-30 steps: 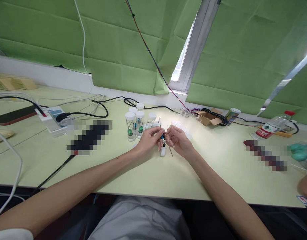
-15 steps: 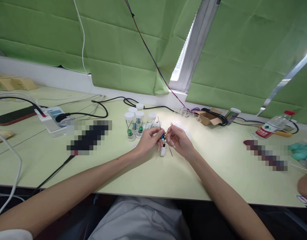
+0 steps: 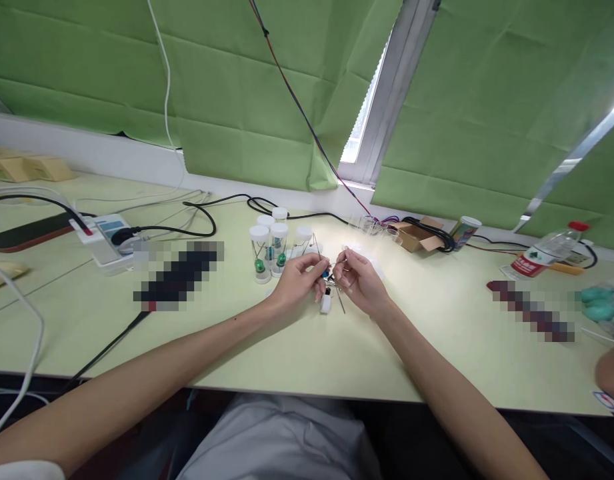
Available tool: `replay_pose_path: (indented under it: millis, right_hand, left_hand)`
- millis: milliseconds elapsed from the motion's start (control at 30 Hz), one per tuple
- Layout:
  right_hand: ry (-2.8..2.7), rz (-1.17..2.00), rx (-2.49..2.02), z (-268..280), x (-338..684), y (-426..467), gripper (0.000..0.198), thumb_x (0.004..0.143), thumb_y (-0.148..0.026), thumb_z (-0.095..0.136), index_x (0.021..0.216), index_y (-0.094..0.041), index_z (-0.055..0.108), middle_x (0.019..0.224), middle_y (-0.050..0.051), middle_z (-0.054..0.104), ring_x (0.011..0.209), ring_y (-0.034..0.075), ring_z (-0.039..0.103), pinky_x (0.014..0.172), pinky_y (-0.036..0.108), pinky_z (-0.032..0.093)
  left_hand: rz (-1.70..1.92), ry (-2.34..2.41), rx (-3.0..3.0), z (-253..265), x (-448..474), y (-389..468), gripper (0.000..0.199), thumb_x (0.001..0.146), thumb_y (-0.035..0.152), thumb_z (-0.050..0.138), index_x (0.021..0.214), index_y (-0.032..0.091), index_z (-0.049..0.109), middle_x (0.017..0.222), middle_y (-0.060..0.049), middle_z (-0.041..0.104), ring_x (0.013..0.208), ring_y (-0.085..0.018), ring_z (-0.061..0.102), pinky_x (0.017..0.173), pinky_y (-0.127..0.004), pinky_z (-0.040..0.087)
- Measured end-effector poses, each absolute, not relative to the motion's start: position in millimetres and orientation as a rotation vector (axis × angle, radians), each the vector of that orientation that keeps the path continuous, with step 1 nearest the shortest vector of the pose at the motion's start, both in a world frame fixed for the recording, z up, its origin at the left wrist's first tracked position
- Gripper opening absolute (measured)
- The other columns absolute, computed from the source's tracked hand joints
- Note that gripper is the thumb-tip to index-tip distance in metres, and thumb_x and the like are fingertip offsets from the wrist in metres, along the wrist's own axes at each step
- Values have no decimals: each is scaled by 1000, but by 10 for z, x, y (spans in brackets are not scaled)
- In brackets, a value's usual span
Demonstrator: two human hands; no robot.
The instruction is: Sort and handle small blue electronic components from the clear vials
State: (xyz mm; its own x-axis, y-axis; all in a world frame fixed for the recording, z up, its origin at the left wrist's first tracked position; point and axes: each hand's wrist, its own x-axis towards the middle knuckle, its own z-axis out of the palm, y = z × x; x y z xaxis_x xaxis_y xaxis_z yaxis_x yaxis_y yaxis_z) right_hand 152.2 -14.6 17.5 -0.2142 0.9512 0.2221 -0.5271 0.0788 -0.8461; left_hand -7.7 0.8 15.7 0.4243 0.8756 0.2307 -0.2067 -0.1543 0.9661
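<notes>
My left hand [image 3: 301,277] is closed in a pinch on a small blue part with thin wires [image 3: 325,273], one wire sticking up past the fingertips. Close beside it, my right hand [image 3: 361,280] is also pinched; its fingertips hide whatever is between them. Just under the hands, a small white block with a black top [image 3: 325,303] rests on the table, and a thin dark rod [image 3: 341,303] lies to its right. Left of my hands stand several clear tubes with white caps [image 3: 259,253], some holding green or blue parts with wires.
Behind my hands are clear empty cups [image 3: 389,235] and an open cardboard box [image 3: 419,235]. A power strip [image 3: 104,243] is at left with black cables. At right stands a red-capped bottle [image 3: 544,253]; another person's arm [image 3: 611,363] shows at the right edge.
My right hand's fingers have shifted slightly, and the gap between the two hands' fingertips is a little wider. The wire above my left fingertips has tilted slightly. Other things stay put.
</notes>
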Motion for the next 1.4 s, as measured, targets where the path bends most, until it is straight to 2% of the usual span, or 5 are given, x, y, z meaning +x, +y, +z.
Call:
replay_pose_path:
  millis: [633, 900, 1100, 1400]
  right_hand:
    - [-1110, 1383, -599, 229, 1488, -198, 24, 82, -41, 73, 89, -21, 62, 64, -4, 59, 46, 7, 46, 43, 19, 36]
    - [-1145, 1207, -678, 228, 1471, -187, 27, 78, -42, 76, 80, -19, 64, 59, -5, 57, 41, 6, 48, 39, 20, 35]
    - [-1171, 1114, -732, 211, 1465, -187, 28, 79, -43, 75, 80, -17, 65, 58, -4, 57, 41, 6, 48, 37, 20, 35]
    - [-1159, 1022, -783, 199, 1458, -181, 32, 78, -44, 76, 70, -18, 60, 54, -4, 55, 39, 7, 47, 35, 20, 34]
  left_hand:
    - [1069, 634, 1349, 182, -82, 14, 32, 85, 47, 66, 75, 17, 60, 56, 1, 57, 43, -8, 50, 43, -22, 38]
    - [1102, 656, 1335, 164, -74, 16, 32, 83, 46, 68, 76, 16, 61, 61, 0, 58, 45, -9, 53, 42, -22, 39]
    - [1113, 662, 1339, 171, -73, 7, 33, 82, 47, 69, 76, 16, 60, 57, 1, 56, 45, -10, 53, 41, -23, 41]
    - [1150, 722, 1406, 174, -60, -6, 32, 83, 48, 67, 74, 17, 60, 53, 1, 57, 41, -11, 51, 40, -24, 40]
